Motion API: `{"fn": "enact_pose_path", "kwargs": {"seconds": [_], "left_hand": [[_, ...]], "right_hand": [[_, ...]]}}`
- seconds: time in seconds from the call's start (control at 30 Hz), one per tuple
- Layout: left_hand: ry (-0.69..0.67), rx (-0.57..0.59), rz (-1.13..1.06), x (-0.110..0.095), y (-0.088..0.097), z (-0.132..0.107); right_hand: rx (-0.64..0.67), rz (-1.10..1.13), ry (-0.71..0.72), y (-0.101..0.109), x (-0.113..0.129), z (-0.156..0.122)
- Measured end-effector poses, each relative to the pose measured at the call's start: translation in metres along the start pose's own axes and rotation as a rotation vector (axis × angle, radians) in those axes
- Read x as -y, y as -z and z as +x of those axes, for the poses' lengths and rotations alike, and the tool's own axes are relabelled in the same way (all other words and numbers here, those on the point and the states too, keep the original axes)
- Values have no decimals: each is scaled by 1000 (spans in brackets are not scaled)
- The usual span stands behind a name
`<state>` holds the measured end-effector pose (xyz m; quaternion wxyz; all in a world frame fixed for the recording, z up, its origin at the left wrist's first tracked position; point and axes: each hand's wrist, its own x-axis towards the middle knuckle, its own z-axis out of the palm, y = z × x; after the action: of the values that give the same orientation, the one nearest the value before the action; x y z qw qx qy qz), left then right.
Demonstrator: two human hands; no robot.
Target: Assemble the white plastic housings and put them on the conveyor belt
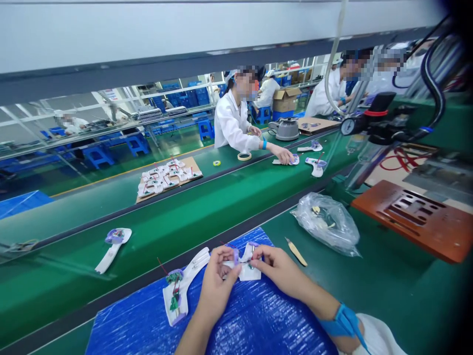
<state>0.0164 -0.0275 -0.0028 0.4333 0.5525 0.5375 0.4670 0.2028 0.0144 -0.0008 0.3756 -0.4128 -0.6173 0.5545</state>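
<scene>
Over the blue film-wrapped pad (148,320), a white plastic shell (250,272) with purple parts and small electronics sits between my hands. My left hand (219,281) is closed, its thumb and fingers pinching the shell's left side by a purple part (236,256). From the other side, my right hand (275,266) pinches the shell's right part near a bit of red; my fingertips hide the exact contact. To the left lies a similar curved white shell (192,268), carrying a green circuit board (175,296), a purple piece and an upright red wire.
Right of the pad are a pointed tool (296,252) and a clear plastic bag (327,224). An orange fixture plate (417,217) juts in at right. Across the green conveyor belt (207,207), with a shell (114,246) on it, a co-worker's hand (283,154) touches another shell.
</scene>
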Motion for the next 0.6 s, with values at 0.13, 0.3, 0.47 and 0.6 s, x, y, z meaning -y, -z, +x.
{"fn": "enact_pose_path", "kwargs": {"seconds": [0.13,0.3,0.47,0.6], "left_hand": [[50,-66,-71,9,-1,5],[-19,63,156,3,1,5],[-94,113,258,-2,1,5],[-109,119,287,-3,1,5]], "right_hand": [[0,54,13,-8,0,-2],[-48,29,52,-15,-1,-3],[-88,-71,86,-17,-5,-6],[-84,-103,70,-18,-6,-7]]}}
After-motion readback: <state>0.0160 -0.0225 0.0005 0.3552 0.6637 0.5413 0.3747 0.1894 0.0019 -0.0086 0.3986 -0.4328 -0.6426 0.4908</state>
